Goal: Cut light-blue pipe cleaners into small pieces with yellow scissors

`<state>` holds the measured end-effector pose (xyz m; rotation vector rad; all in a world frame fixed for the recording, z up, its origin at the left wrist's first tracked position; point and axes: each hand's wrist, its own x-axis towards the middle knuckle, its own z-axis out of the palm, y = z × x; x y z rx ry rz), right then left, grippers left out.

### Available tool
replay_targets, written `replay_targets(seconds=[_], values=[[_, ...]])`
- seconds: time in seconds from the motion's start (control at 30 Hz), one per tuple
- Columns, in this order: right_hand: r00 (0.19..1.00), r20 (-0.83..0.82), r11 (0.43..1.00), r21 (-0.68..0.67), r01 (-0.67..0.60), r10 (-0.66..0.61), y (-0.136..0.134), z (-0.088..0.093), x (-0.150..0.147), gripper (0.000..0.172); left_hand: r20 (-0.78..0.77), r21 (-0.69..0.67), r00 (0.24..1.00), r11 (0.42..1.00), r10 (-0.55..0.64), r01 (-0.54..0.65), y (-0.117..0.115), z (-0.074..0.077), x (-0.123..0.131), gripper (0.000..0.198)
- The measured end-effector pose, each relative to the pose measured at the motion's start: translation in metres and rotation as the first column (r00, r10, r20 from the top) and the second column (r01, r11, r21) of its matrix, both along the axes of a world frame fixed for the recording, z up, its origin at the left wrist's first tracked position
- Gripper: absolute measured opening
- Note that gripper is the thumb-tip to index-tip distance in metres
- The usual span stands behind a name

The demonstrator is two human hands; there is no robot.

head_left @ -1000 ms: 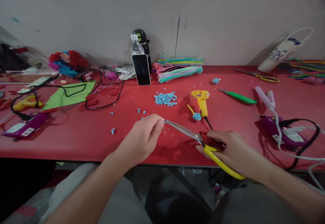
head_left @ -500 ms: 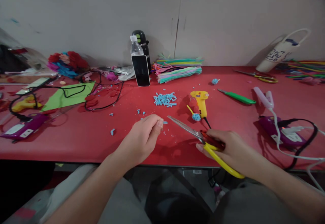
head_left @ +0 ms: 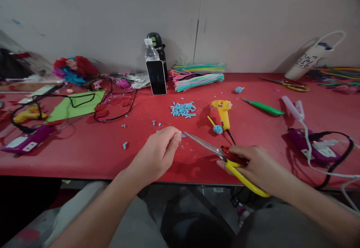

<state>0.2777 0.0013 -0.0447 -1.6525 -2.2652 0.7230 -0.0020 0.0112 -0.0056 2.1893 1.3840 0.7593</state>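
My left hand (head_left: 159, 151) is pinched shut over the front of the red table (head_left: 84, 154), holding something small and blue that I can barely see at its fingertips. My right hand (head_left: 254, 164) grips the red and yellow handles of a pair of scissors (head_left: 225, 154). The scissor blades point left and their tips sit right at my left fingertips. A little pile of short light-blue cut pieces (head_left: 183, 109) lies farther back, with a few more scattered near my left hand.
A yellow glue gun (head_left: 222, 111) with a blue pompom (head_left: 217, 129) stands just behind the scissors. Behind it lie a green tool (head_left: 264, 107), pipe cleaners (head_left: 198, 76), a phone (head_left: 156, 77) against a bottle, purple power strips (head_left: 309, 145) with cables, and green paper (head_left: 75, 105).
The scissor blades drew a little away from my left fingertips half a second ago and are now back at them. My left hand has stayed in place.
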Motion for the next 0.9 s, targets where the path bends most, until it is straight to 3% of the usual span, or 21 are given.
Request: replay_targets(seconds=[0.5, 0.9], values=[[0.999, -0.032, 0.999, -0.046, -0.021, 0.019, -0.0015, 0.0067, -0.0017, 0.04, 0.13, -0.128, 0.99, 0.991, 0.051, -0.035, -0.0003, -0.0057, -0.0012, 0.036], [0.999, -0.036, 0.996, -0.082, -0.037, 0.034, -0.0003, 0.0001, 0.0014, 0.039, 0.125, -0.123, 0.991, 0.992, 0.042, -0.027, -0.0018, -0.0051, -0.0011, 0.037]])
